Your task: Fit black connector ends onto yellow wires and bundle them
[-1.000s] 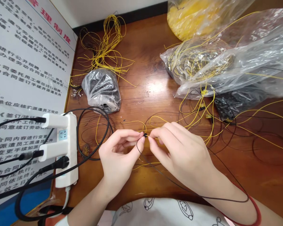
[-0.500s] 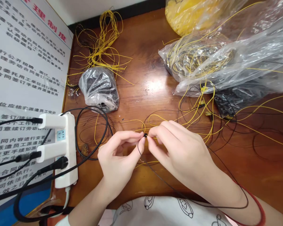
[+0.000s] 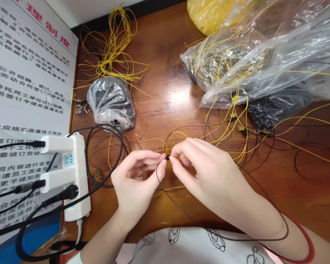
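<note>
As black wire (image 3: 247, 240) loops, left hand (image 3: 139, 183) pinches nub (image 3: 167, 157); plastic (image 3: 110, 90) gleams.

A glossy reddish-brown wooden worktop (image 3: 165, 55) catches overhead light in a white glare (image 3: 178, 95) toward its far side. A black strip (image 3: 154, 6) edges the pale far wall (image 3: 82, 11); at left stands a white printed panel (image 3: 27, 110), its heading (image 3: 40, 16) red, its near end blue.

The wooden counter (image 3: 159, 84) bears a power strip (image 3: 81, 168) at eight o'clock. A small bag (image 3: 112, 99) lies at ten, yellow wires (image 3: 116, 55) at eleven, a large plastic bag (image 3: 286, 55) at two.
</note>
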A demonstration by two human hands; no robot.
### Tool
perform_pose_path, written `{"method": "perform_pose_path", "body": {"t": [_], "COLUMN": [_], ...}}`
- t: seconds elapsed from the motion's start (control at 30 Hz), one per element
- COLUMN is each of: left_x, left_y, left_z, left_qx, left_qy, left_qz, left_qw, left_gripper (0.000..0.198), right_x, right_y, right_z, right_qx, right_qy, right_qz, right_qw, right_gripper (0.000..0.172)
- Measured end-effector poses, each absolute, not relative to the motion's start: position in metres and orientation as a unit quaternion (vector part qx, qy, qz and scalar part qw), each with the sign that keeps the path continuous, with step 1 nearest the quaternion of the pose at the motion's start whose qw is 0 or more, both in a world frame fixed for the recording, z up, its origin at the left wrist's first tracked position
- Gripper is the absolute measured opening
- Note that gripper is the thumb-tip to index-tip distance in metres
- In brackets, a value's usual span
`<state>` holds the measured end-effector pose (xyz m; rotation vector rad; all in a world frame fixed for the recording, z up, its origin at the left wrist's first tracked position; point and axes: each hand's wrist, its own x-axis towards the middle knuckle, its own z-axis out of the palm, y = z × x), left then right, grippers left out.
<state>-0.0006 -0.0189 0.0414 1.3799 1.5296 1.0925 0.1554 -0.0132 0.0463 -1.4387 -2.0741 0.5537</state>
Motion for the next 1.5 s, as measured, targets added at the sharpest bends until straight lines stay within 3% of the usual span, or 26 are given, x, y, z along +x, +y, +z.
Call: {"method": "perform_pose_path", "body": {"t": [0.7,1.3,1.5], "left_x": [0.003,0.002,0.002], "left_y": [-0.019,-0.023,-0.02], "left_z": [0.041,0.031,0.031], "left_qx": [0.543,0.613,0.573], "left_qy": [0.6,0.554,0.564], "left_qz": [0.465,0.427,0.419], "left_qw": [0.359,0.367,0.423], "left_gripper": [0.02,0.017,0.018], "right_x": [0.138,0.164,0.163], "right_y": [-0.02,-0.01,-0.012], "right_z": [0.039,0.046,0.041], "right_qx": [-0.599,-0.568,-0.548], "right_qy": [-0.6,-0.667,-0.692], "right_qz": [0.382,0.4,0.393], "right_qw": [0.367,0.27,0.258], "right_gripper": [0.015,0.019,0.018]}}
